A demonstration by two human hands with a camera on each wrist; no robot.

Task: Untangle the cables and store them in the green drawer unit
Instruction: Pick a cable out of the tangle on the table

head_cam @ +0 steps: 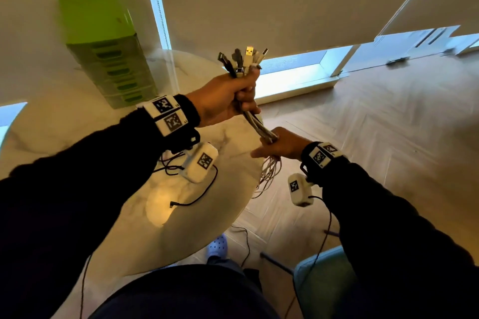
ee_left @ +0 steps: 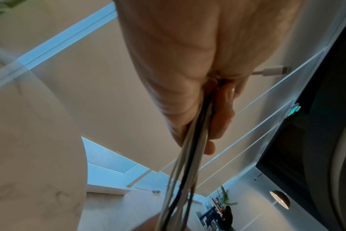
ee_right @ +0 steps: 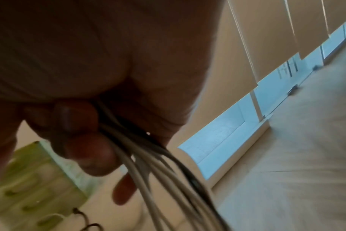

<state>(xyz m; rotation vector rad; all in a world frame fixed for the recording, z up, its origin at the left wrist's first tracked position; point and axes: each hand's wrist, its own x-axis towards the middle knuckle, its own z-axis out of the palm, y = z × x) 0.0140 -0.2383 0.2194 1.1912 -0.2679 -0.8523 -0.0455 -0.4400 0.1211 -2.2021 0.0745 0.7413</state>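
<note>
Above a round marble table (head_cam: 124, 228) set on pale wood flooring (head_cam: 375, 124) by blind-covered windows (head_cam: 259, 2), the left hand (head_cam: 223, 101) is gripping the cables (head_cam: 261, 127) in a fist, plugs fanning upward. Lower down, the right hand (head_cam: 282, 145) is curling round the same bundle, loose ends trailing past the table edge. The green drawer unit (head_cam: 108, 49) is standing on the table's far side, well apart, with a black cord (head_cam: 197, 197) lying between.

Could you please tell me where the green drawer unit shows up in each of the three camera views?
Head: green drawer unit upper left, standing on the round table.
Left wrist: only a blurred green patch at the top-left corner, too unclear to call.
Right wrist: lower left, blurred.
Shared landmark: the cable bundle.
</note>
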